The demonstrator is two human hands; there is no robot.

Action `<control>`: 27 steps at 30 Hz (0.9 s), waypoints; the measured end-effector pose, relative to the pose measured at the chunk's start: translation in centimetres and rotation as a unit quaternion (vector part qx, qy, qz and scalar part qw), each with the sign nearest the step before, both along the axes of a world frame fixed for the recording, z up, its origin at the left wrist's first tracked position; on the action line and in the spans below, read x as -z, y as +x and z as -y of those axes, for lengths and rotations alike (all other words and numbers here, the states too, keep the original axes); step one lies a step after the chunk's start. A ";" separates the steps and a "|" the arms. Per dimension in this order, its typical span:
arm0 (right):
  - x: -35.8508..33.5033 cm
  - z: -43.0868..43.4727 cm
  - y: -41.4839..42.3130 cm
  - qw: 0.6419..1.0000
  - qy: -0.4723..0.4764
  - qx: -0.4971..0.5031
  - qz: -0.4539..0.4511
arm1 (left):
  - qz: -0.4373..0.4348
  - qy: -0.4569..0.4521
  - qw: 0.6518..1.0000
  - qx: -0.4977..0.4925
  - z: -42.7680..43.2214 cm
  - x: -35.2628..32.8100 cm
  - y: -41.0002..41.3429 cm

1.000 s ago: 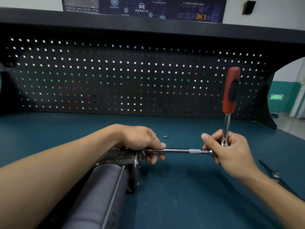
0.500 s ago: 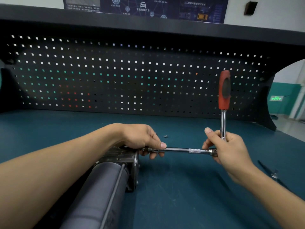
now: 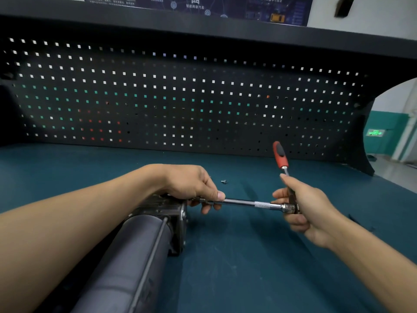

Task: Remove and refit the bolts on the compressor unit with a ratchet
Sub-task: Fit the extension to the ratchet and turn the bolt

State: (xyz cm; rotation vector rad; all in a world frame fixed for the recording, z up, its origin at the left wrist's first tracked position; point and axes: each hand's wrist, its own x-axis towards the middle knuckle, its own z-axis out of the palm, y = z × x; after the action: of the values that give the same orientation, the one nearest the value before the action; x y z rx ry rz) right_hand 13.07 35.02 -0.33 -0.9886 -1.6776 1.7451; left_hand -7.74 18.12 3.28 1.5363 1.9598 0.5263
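The compressor unit (image 3: 140,245) lies on its side at my lower left on the teal bench top (image 3: 248,279), its grey cylinder running from the near edge up to a metal end block. My left hand (image 3: 191,184) sits over that end block, fingers curled round the near end of the extension bar (image 3: 243,202) where it meets the unit, with my thumb pressed along the top of the bar. I cannot see the socket or the bolt under my fingers. Just beyond that hand one loose bolt (image 3: 223,181) lies on the bench, apart from everything else. The bar runs level to the right into the head of the ratchet (image 3: 279,155). My right hand (image 3: 309,206) grips that head and the lower shank, fingers wrapped round them and one digit pointing up along the shank. The red handle stands clear above my hand, tilted slightly left, in front of the black pegboard (image 3: 180,98)
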 end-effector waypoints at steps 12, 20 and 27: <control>-0.9 -1.0 0.7 0.975 -0.196 -0.096 0.025 | -0.012 0.022 1.000 -0.001 -0.1 -0.1 0.0; -0.8 -1.0 0.7 0.978 -0.187 -0.093 -0.009 | -0.008 0.043 0.999 0.000 0.0 -0.1 0.0; -0.4 0.0 0.4 0.991 0.117 -0.051 -0.048 | -0.013 0.010 1.000 -0.010 -0.1 -0.1 0.6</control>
State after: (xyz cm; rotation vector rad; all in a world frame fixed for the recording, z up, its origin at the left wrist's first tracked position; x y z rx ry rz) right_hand 13.52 34.98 0.09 -0.7128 -1.8480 1.5865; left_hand -7.18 18.20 3.38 1.5432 1.9975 0.5379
